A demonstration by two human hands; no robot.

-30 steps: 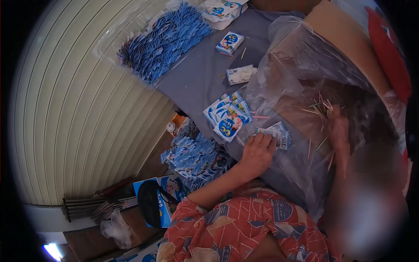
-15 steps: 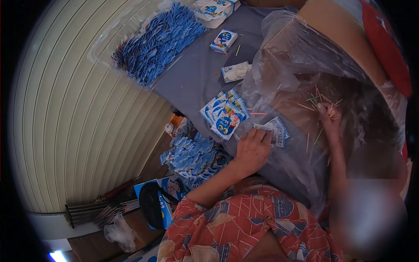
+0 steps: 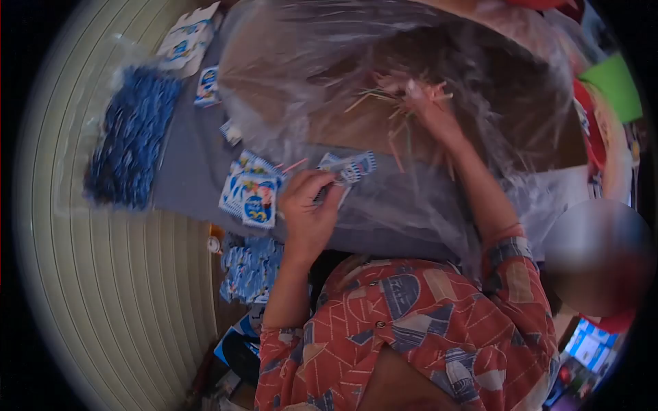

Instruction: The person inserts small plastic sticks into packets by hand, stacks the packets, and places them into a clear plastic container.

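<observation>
My left hand [image 3: 308, 202] is closed with thumb and fingertips pinching the edge of a small blue-and-white packet [image 3: 356, 168]. Part of a second packet seems to lie under it. To the left of that hand, several printed packets [image 3: 258, 200] overlap in a small pile, and a pink stick [image 3: 296, 164] lies close by. Over the plastic-lined cardboard box, my right hand [image 3: 433, 113] has its fingers closed around several thin coloured sticks [image 3: 439, 91]. More loose sticks [image 3: 396, 147] lie around it; blur hides the exact grip.
A clear plastic liner [image 3: 274, 82] drapes over the box and the grey cloth [image 3: 188, 164]. A tray of blue packets [image 3: 133, 137] stands at left, near an opened carton [image 3: 188, 41] and a small box [image 3: 207, 86]. More packets [image 3: 250, 270] lie lower down, beside the slatted wall [image 3: 137, 288].
The view has swung, so the scene sits further left. My left hand now pinches the packet with its thumb turned to the right. My right hand still holds sticks.
</observation>
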